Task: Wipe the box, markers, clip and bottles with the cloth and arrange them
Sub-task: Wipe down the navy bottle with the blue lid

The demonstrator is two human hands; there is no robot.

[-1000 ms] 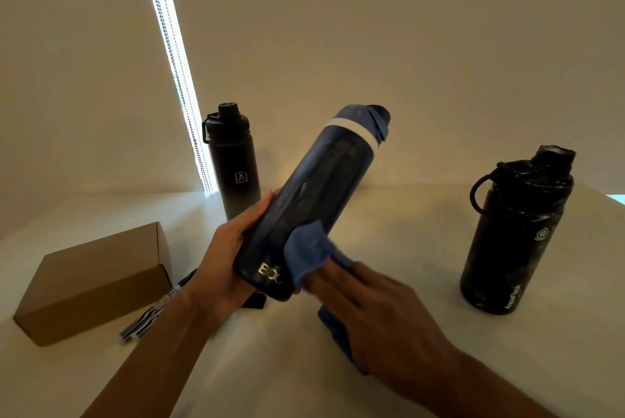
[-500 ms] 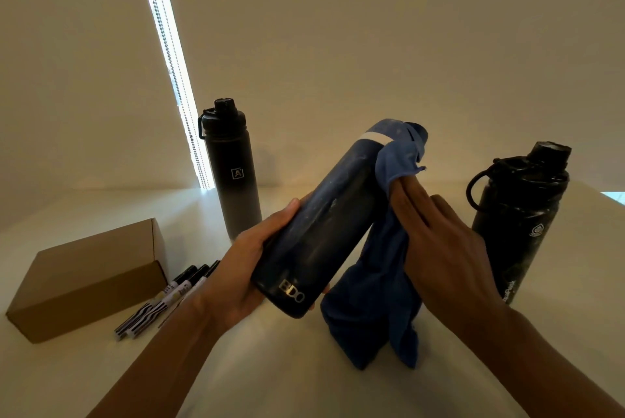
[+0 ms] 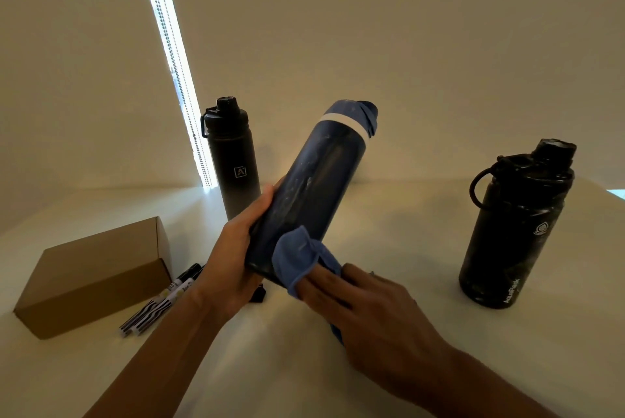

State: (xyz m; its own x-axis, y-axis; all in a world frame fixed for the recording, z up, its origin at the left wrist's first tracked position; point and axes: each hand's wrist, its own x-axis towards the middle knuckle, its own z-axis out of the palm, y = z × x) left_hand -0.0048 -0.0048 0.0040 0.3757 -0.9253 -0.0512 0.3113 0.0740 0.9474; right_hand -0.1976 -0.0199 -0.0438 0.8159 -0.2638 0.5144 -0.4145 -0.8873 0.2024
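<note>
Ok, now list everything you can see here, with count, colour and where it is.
Blue bottle: one, dark blue, tilted, centre.
Cloth: one, blue, against the blue bottle's lower end.
Slim bottle: one, black, upright, back left.
Wide bottle: one, black, loop handle, upright, right.
Box: one, brown cardboard, left.
Markers: at least two, black-and-white, beside the box.
Clip: one, black, partly hidden under the left grip.
Table: one, white.
Left grip: one hand, holds the blue bottle.
Right grip: one hand, flat fingers press the cloth.

Two bare forearms (image 3: 159, 353) — left hand (image 3: 233, 258) and right hand (image 3: 368, 309) bare too, fingers (image 3: 321, 285) long and slender
</note>
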